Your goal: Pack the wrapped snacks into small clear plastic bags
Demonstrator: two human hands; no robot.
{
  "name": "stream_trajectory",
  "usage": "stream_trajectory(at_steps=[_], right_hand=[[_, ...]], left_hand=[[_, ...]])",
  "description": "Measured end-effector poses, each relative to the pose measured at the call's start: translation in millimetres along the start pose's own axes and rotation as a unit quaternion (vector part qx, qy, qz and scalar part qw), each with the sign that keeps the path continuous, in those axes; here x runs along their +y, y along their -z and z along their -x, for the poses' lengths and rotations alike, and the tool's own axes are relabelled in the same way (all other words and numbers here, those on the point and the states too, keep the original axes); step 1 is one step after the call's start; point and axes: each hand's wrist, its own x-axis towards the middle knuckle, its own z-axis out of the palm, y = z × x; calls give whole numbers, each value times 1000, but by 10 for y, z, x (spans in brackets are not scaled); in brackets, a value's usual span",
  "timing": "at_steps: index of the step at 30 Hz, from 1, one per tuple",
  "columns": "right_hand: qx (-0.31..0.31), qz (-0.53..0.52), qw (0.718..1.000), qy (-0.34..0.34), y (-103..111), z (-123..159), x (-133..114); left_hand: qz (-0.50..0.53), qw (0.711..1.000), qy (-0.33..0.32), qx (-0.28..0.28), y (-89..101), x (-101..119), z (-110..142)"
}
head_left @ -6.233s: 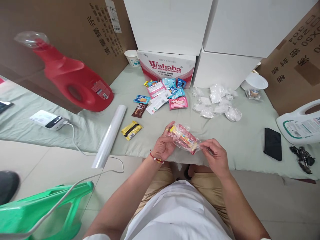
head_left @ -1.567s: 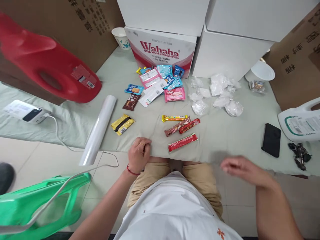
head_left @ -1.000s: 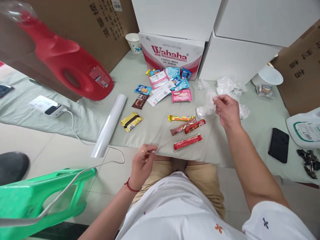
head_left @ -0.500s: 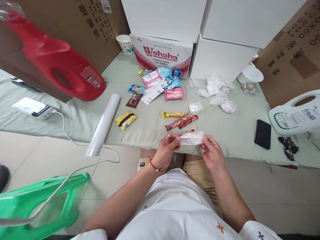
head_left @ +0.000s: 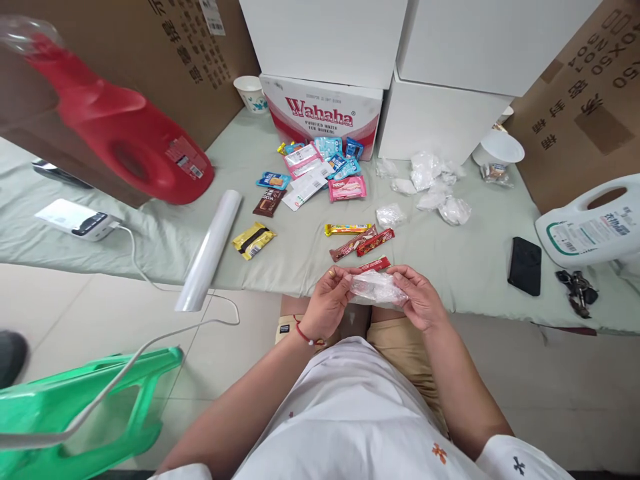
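Between my two hands a crumpled piece of clear plastic film [head_left: 377, 287] is held at the table's front edge. My left hand [head_left: 334, 293] pinches its left end, and my right hand [head_left: 416, 293] pinches the right end. Just behind the film lies a red wrapped bar [head_left: 375, 264], partly hidden by the film and fingers. Farther back are another red bar [head_left: 376, 242], a brown wrapped bar [head_left: 350, 245] and a yellow wrapped bar [head_left: 349, 229]. Several balled-up clear plastic pieces [head_left: 427, 172] lie to the right at the back.
A pile of snack packets, including a pink one [head_left: 347, 188], lies before the Wahaha box [head_left: 325, 117]. To the left are a plastic film roll [head_left: 210, 250], a gold packet [head_left: 253, 240] and a red jug [head_left: 135, 127]. A black phone [head_left: 525, 265], keys [head_left: 577, 292] and white jug [head_left: 590, 223] sit right.
My hands have come closer together, mostly the right moving left. The film, stretched flatter before, is now more bunched and slightly lower, with more of the red bar showing behind it.
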Motion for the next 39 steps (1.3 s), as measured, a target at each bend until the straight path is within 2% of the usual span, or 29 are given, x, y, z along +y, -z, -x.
stream_trajectory(at_steps=[2, 3, 5, 7, 8, 10, 12, 14, 16, 18, 20, 21, 23, 24, 25, 27, 30, 32, 33, 34, 37, 38, 39], right_hand=[[18, 6, 1000, -7, 5, -2, 29], [22, 18, 1000, -5, -1, 0, 39], [10, 46, 999, 8, -33, 9, 40], [-15, 56, 998, 23, -71, 16, 18], [-22, 51, 998, 26, -82, 14, 3], [-14, 26, 999, 24, -68, -3, -16], [4, -3, 1000, 8, 2, -31, 4], [14, -14, 1000, -12, 110, -49, 74], [29, 13, 999, -14, 213, -32, 167], [77, 71, 994, 43, 261, 24, 223], [123, 142, 970, 156, 228, 97, 201], [127, 179, 952, 215, 182, 127, 160], [80, 256, 919, 290, 61, 151, 41], [43, 292, 908, 297, 1, 139, -23], [13, 318, 903, 287, -46, 112, -82], [-3, 330, 913, 239, -85, 30, -179], [-6, 265, 953, 146, -16, -94, -269], [-38, 216, 972, 89, 42, -140, -300], [-50, 194, 977, 68, 56, -151, -306], [-53, 172, 982, 57, 56, -156, -303], [-7, 94, 993, 76, -27, -155, -240], [18, 69, 993, 89, -73, -153, -203], [44, 46, 993, 104, -123, -149, -163]], left_hand=[[-122, 989, -85, 7, 13, -1, 20], [-202, 969, -140, 6, 11, 9, 29], [-355, 906, -228, -19, -9, 42, 33], [-443, 859, -248, -66, -37, 71, 11], [-454, 855, -239, -77, -48, 77, -10], [-416, 885, -207, -45, -52, 72, -63], [-315, 933, -169, 30, -26, 55, -118], [-198, 965, -137, 104, 24, 44, -165], [-121, 974, -114, 155, 76, 48, -196], [-106, 974, -97, 174, 100, 61, -205], [-129, 976, -83, 153, 76, 70, -194], [-145, 976, -81, 138, 47, 70, -183], [-180, 974, -85, 112, -28, 68, -159], [-192, 973, -84, 100, -60, 71, -149], [-199, 973, -78, 82, -81, 80, -143], [-202, 978, -43, 19, -70, 126, -150], [-225, 967, 36, -114, 92, 246, -206], [-253, 955, 56, -143, 243, 328, -252], [-263, 956, 45, -121, 308, 361, -267], [-270, 960, 17, -70, 356, 384, -274], [-271, 947, -100, 140, 349, 397, -210], [-262, 941, -125, 173, 293, 383, -161], [-253, 943, -133, 171, 215, 361, -105]])
